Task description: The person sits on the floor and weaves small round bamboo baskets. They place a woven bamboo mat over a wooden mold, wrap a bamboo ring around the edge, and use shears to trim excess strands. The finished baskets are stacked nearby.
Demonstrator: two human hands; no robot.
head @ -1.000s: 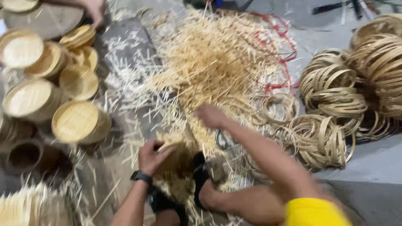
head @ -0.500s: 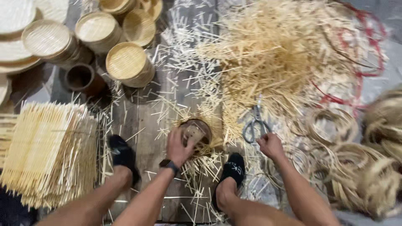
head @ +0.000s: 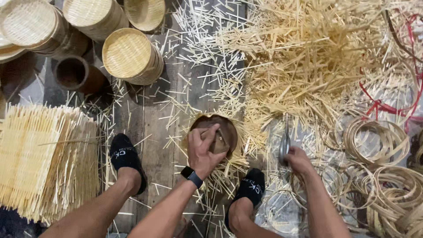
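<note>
My left hand (head: 203, 149) presses down into a round dark brown mould (head: 228, 128) that stands on the wooden floor between my feet. Bamboo strips fan out around and under the mould. My right hand (head: 298, 159) grips the handles of a pair of grey metal scissors (head: 285, 144), blades pointing away from me. A black watch sits on my left wrist. Both feet wear black socks (head: 124, 154).
Woven bamboo basket stacks (head: 130, 53) and a dark cylinder (head: 72, 72) stand at the upper left. A flat stack of woven bamboo mats (head: 44, 161) lies at left. A big heap of bamboo offcuts (head: 308, 57) fills the upper right, bamboo hoops (head: 374, 141) the right.
The view has shifted closer over the mould. My right hand has closed on the scissors and lifted them. My left hand stays on the mould.
</note>
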